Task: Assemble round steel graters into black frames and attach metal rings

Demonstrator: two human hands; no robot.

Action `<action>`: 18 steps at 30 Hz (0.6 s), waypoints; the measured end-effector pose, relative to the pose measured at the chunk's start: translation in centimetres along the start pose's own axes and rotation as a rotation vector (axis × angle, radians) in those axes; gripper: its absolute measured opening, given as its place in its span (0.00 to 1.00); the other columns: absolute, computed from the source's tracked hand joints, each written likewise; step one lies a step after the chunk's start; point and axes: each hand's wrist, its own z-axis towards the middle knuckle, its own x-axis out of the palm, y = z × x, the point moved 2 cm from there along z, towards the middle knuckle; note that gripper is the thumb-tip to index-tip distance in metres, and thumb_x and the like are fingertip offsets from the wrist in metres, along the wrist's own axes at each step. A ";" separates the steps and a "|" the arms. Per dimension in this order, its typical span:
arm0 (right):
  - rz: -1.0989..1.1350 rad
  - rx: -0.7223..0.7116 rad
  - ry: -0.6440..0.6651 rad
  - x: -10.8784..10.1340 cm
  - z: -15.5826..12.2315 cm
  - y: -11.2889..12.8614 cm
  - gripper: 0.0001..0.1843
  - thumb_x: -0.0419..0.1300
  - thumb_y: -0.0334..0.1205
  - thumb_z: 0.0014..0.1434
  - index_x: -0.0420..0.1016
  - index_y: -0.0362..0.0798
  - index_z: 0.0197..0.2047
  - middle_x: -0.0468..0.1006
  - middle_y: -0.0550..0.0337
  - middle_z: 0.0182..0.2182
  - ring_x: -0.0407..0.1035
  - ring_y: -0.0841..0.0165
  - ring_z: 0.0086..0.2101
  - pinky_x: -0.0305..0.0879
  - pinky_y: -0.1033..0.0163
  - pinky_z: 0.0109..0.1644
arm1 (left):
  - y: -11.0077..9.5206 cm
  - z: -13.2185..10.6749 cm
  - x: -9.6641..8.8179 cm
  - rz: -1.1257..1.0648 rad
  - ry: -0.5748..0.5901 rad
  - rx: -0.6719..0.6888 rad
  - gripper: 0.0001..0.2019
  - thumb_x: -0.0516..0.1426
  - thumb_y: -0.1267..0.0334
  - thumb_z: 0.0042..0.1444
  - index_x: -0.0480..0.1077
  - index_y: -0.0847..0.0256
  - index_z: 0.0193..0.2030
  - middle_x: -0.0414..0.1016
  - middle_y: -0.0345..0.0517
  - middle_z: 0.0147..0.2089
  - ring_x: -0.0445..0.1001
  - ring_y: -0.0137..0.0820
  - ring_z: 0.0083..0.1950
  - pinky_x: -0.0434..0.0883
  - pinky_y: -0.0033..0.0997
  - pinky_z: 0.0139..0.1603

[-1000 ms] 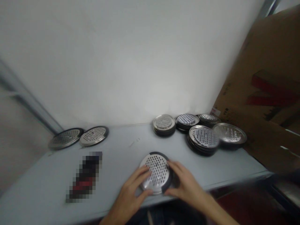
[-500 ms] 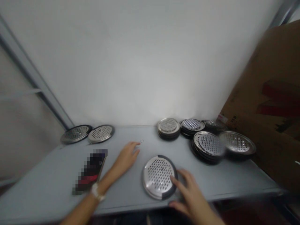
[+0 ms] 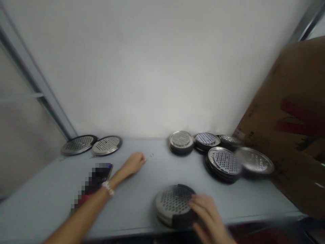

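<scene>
My left hand (image 3: 133,162), with a pale bracelet on its wrist, rests over the middle of the table. Its fingers are curled closed, and whatever they may pinch is too small to make out. Just past the fingertips a tiny clear ring (image 3: 151,155) lies on the table top. At the near edge, my right hand (image 3: 207,213) grips the right side of a round metal grater (image 3: 172,201) with rows of holes and a black section on its rim. That grater is blurred; its near side shows thick.
Two flat round graters, one of them paler (image 3: 106,145), lie at the back left. Several graters, some stacked (image 3: 224,164), stand at the right before a cardboard box (image 3: 286,101). A pixelated dark object (image 3: 98,179) lies beside my left forearm. A white wall (image 3: 152,67) rises behind.
My left hand's spread fingers have curled closed. My right fingers have closed on the near grater, which now sits slightly nearer and appears tilted.
</scene>
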 end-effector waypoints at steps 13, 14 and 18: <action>0.455 0.354 0.437 8.5 14.0 -11.6 0.10 0.62 0.39 0.64 0.86 0.49 0.41 0.87 0.59 0.38 0.81 0.61 0.37 0.75 0.61 0.43 | -4.0 -3.2 -1.4 -0.338 -0.062 0.083 0.09 0.57 0.61 0.56 0.77 0.59 0.39 0.82 0.46 0.35 0.79 0.38 0.37 0.72 0.34 0.40; 0.445 0.335 0.451 9.4 14.4 -11.8 0.09 0.62 0.37 0.63 0.86 0.49 0.39 0.87 0.59 0.37 0.81 0.62 0.37 0.75 0.61 0.44 | -4.5 -3.5 -1.4 -0.367 -0.069 0.092 0.09 0.57 0.60 0.56 0.78 0.58 0.38 0.83 0.47 0.37 0.79 0.39 0.39 0.73 0.34 0.42; 0.360 0.311 0.386 10.9 15.0 -10.4 0.09 0.62 0.31 0.61 0.84 0.47 0.42 0.86 0.54 0.39 0.79 0.61 0.41 0.72 0.59 0.49 | -6.0 -4.6 -1.7 -0.480 -0.091 0.117 0.09 0.57 0.60 0.56 0.79 0.58 0.37 0.84 0.47 0.39 0.81 0.38 0.41 0.75 0.35 0.46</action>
